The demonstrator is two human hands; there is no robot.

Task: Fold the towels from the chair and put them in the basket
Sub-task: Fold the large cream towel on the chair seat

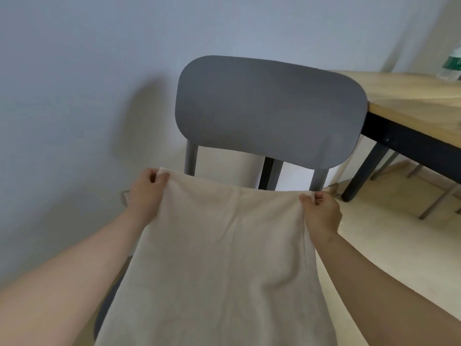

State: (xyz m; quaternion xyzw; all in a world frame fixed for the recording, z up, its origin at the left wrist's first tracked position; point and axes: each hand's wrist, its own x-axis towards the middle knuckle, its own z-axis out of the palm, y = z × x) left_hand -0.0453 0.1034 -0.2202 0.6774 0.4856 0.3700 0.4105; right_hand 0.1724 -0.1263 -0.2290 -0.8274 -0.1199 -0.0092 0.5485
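Note:
A beige towel [224, 258] hangs stretched between my two hands, in front of a grey chair [269, 108]. My left hand [147, 193] pinches the towel's upper left corner. At the upper right corner my right hand [321, 212] pinches the cloth. The towel's top edge runs almost level just below the chair's backrest, and the cloth drops down out of the frame, hiding the seat. No basket is in view.
A wooden table [421, 101] with black legs stands at the right, close to the chair. A plastic bottle [452, 64] sits on it at the frame's edge. A pale wall lies behind and to the left. Light floor shows at the right.

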